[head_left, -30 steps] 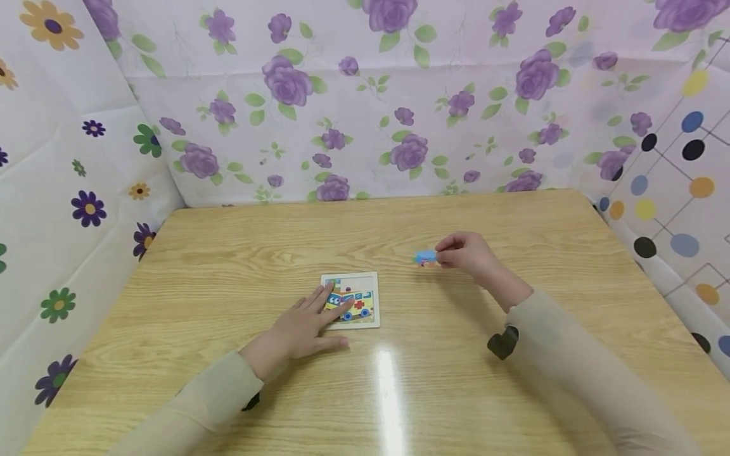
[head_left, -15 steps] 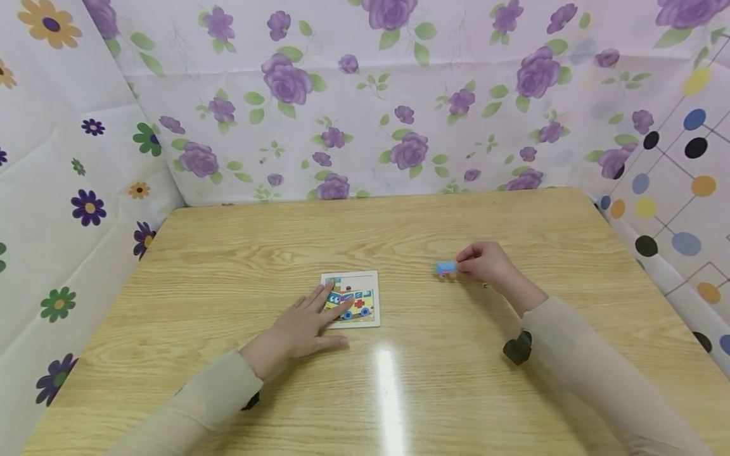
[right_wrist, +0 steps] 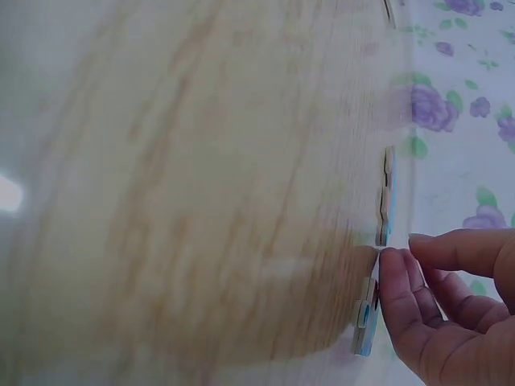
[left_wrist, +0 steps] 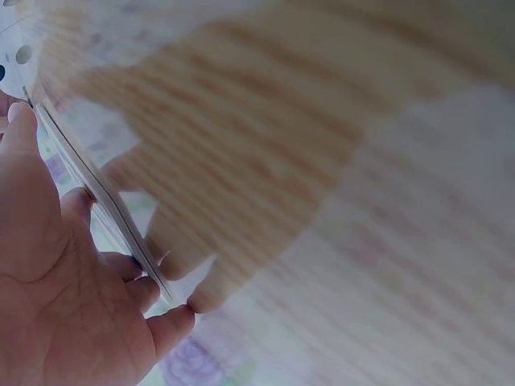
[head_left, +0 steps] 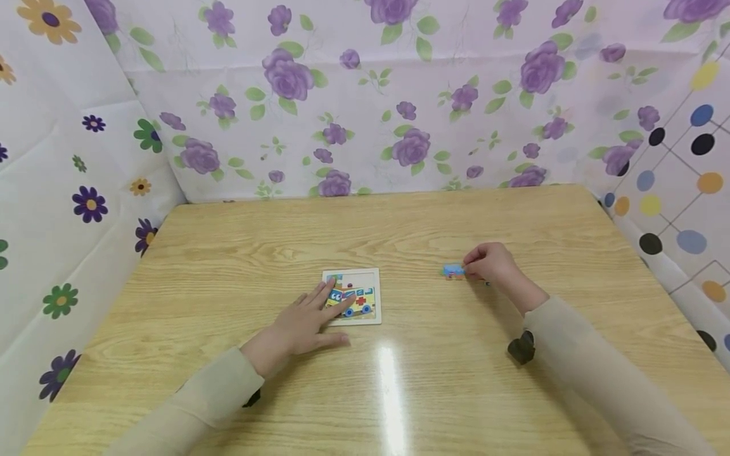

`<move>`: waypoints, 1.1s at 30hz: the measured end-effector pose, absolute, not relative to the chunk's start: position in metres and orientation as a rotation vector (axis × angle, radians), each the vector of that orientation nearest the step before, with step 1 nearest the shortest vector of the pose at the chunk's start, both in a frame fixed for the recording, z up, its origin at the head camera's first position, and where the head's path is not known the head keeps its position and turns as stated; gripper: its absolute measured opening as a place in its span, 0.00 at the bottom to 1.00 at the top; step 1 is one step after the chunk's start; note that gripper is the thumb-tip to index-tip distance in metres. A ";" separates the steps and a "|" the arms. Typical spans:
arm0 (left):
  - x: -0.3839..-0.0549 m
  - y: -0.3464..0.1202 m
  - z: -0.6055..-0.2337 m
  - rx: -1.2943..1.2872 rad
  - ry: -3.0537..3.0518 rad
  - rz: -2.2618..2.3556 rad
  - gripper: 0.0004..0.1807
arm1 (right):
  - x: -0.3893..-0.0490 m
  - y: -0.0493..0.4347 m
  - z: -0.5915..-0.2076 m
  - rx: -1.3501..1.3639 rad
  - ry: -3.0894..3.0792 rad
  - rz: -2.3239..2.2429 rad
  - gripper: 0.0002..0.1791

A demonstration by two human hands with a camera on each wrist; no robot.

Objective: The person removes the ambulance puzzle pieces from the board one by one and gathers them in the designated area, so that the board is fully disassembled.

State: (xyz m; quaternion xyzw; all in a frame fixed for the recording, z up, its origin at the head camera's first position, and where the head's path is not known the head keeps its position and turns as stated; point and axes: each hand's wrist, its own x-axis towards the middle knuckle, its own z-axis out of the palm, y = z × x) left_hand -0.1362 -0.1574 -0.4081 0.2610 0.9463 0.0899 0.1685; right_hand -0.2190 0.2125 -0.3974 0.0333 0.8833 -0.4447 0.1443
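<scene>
In the head view, a small picture puzzle [head_left: 369,313] in a white frame lies on the table, showing a yellow ambulance with a blank area at its upper right. My left hand [head_left: 302,323] rests across its left side with spread, straight fingers. The left wrist view shows the puzzle's thin edge [left_wrist: 121,221] beside that hand. Right of the puzzle, my right hand [head_left: 493,266] pinches the end of a blue puzzle piece [head_left: 453,271] at the tabletop. Another piece [right_wrist: 365,318] lies close under this hand; its face is mostly hidden.
The wooden table [head_left: 256,247] reaches back to a white cloth with purple flowers [head_left: 410,149]. Patterned cloths also hang at left and right. A bright reflection [head_left: 392,392] lies on the tabletop near the front.
My right hand has moved right and slightly nearer with the blue puzzle piece, uncovering a bit of another piece. The left hand stays on the puzzle.
</scene>
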 end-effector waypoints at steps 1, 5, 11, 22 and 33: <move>-0.136 -0.157 -0.408 0.741 2.689 0.256 0.40 | -0.219 0.212 -0.396 0.095 2.551 -1.276 0.10; -0.137 -0.158 -0.407 0.739 2.680 0.247 0.41 | -0.218 0.211 -0.392 0.089 2.575 -1.249 0.11; -0.138 -0.160 -0.406 0.742 2.672 0.258 0.42 | -0.216 0.203 -0.385 0.057 2.626 -1.211 0.12; -0.132 -0.161 -0.404 0.736 2.691 0.240 0.41 | -0.212 0.170 -0.381 -0.052 2.544 -1.331 0.11; -0.120 -0.159 -0.398 0.748 2.668 0.258 0.41 | -0.210 0.133 -0.386 -0.142 2.485 -1.446 0.11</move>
